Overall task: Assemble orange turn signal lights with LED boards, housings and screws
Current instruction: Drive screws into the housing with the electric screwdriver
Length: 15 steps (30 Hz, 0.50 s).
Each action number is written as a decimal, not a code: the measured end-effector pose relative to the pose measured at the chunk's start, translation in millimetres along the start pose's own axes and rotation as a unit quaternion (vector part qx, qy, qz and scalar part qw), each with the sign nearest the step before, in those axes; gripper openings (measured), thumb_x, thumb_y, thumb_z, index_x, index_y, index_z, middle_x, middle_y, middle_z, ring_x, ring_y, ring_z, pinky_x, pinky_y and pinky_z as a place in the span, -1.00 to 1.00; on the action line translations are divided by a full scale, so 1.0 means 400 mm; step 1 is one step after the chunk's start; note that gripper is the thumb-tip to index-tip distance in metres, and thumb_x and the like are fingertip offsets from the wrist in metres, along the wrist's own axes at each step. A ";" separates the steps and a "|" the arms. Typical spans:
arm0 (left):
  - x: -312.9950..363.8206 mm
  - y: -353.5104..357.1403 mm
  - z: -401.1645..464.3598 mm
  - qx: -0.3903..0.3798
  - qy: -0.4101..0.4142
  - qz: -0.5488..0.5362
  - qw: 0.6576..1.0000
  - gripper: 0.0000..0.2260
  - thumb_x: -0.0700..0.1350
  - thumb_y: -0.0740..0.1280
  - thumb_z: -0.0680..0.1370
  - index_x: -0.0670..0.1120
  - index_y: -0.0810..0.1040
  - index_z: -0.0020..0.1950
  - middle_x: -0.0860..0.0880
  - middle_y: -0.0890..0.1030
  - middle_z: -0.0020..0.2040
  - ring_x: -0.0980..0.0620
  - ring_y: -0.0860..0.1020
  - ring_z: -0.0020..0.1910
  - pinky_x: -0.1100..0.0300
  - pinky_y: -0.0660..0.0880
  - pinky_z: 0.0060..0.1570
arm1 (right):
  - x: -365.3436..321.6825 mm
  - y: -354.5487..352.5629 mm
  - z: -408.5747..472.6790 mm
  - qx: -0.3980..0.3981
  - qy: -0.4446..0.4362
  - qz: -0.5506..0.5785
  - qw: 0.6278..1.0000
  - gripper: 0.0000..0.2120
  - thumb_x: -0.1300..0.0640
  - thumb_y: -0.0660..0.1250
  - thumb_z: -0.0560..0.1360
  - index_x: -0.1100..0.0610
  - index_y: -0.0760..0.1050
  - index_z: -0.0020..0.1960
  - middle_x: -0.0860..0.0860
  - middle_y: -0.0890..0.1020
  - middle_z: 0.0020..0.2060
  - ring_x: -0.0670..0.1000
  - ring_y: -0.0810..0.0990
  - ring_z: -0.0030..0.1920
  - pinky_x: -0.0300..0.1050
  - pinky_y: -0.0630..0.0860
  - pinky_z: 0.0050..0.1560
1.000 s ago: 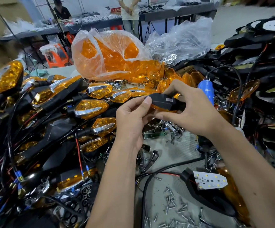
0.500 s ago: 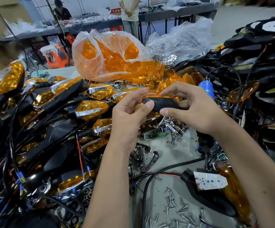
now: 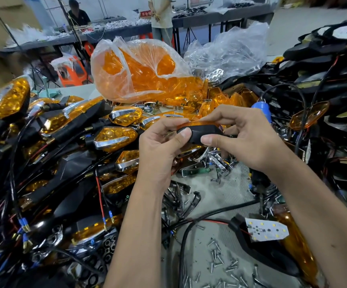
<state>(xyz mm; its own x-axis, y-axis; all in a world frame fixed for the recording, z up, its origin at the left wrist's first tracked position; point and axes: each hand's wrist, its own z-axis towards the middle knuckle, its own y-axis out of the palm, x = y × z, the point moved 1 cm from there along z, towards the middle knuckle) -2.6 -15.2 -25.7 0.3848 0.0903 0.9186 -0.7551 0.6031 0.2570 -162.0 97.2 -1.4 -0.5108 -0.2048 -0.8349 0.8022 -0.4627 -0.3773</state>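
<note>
Both hands — left hand (image 3: 158,146), right hand (image 3: 249,140) — pinch the black housing (image 3: 202,132) between curled fingers.

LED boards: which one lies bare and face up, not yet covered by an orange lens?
The white LED board at lower right, sitting exposed on a black housing.

Only one sign: a small red placard (image 3: 146,13) with white Chinese characters on the far tabletop (image 3: 110,32), just left of the standing person; it begins "不合", the rest unreadable. Nothing else legible.
</note>
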 end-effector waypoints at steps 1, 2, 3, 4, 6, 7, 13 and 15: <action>-0.002 -0.001 -0.001 0.001 0.000 -0.002 1.000 -0.83 -0.26 0.48 0.44 0.01 0.75 -0.11 -0.07 0.70 -0.07 -0.15 0.62 -0.04 -0.02 0.67 -0.07 | 0.001 0.001 -0.001 -0.001 -0.001 0.000 1.000 -0.82 0.16 0.57 0.48 0.03 0.65 0.04 -0.05 0.74 -0.09 0.31 0.53 -0.44 0.21 0.60 -0.39; -0.003 -0.001 -0.001 0.003 0.001 -0.006 1.000 -0.84 -0.26 0.48 0.44 0.00 0.74 -0.10 -0.08 0.70 -0.07 -0.16 0.62 -0.03 -0.01 0.66 -0.07 | 0.003 0.002 -0.002 0.001 -0.003 0.001 1.000 -0.82 0.15 0.58 0.47 0.02 0.66 0.03 -0.04 0.74 -0.10 0.28 0.52 -0.45 0.17 0.59 -0.41; -0.006 0.000 -0.001 0.006 0.002 -0.012 1.000 -0.83 -0.27 0.48 0.45 -0.01 0.74 -0.09 -0.09 0.70 -0.06 -0.17 0.62 -0.02 -0.02 0.66 -0.05 | 0.004 0.003 -0.002 0.007 -0.005 0.001 1.000 -0.82 0.14 0.59 0.47 0.01 0.66 0.02 -0.03 0.74 -0.11 0.19 0.53 -0.46 0.09 0.58 -0.43; -0.009 0.005 0.000 0.011 0.003 -0.020 1.000 -0.82 -0.29 0.47 0.47 -0.01 0.74 -0.07 -0.09 0.71 -0.04 -0.16 0.62 0.00 -0.02 0.65 -0.03 | 0.005 0.005 -0.001 0.016 -0.010 -0.004 1.000 -0.81 0.12 0.59 0.46 0.00 0.66 0.02 -0.04 0.74 -0.11 0.04 0.56 -0.44 0.00 0.59 -0.40; -0.016 0.022 0.000 0.030 -0.008 -0.048 0.998 -0.80 -0.34 0.43 0.55 -0.06 0.72 0.04 -0.09 0.71 0.05 -0.12 0.64 0.06 0.03 0.64 -0.01 | 0.009 0.016 0.005 0.047 -0.020 -0.040 0.998 -0.78 0.06 0.61 0.43 -0.03 0.64 0.03 -0.06 0.72 -0.10 -0.04 0.67 -0.27 -0.04 0.66 -0.24; -0.019 0.035 0.001 0.045 -0.029 -0.071 0.996 -0.80 -0.34 0.40 0.59 -0.09 0.70 0.10 -0.11 0.71 0.08 -0.10 0.65 0.07 0.05 0.64 0.01 | 0.010 0.023 0.008 0.065 -0.025 -0.062 0.996 -0.75 0.03 0.60 0.40 -0.04 0.63 0.04 -0.08 0.72 -0.08 0.01 0.70 -0.21 0.04 0.68 -0.18; -0.026 0.109 -0.009 0.091 -0.159 -0.109 0.977 -0.87 -0.03 0.42 0.63 -0.07 0.68 -0.02 0.01 0.68 -0.27 0.04 0.66 -0.27 0.09 0.64 -0.15 | 0.008 0.059 0.013 0.109 -0.096 -0.135 0.980 -0.71 0.09 0.58 0.39 0.01 0.62 0.08 -0.15 0.70 0.01 -0.07 0.66 0.04 0.07 0.62 0.00; -0.023 0.114 -0.009 0.089 -0.157 -0.096 0.979 -0.82 0.00 0.40 0.65 -0.11 0.67 0.04 0.00 0.70 -0.23 0.02 0.70 -0.21 0.07 0.65 -0.12 | 0.008 0.056 0.011 0.119 -0.098 -0.168 0.974 -0.73 0.05 0.57 0.41 -0.01 0.61 0.07 -0.16 0.66 -0.02 -0.13 0.61 -0.02 -0.05 0.58 -0.08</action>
<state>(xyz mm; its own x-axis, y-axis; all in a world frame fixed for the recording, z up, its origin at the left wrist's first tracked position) -38.8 14.4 -23.3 0.3676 -0.2758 0.8881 -0.7763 0.4348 0.4564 -147.3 82.3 -10.8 -0.7999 -0.1579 -0.5789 0.4977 -0.7135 -0.4932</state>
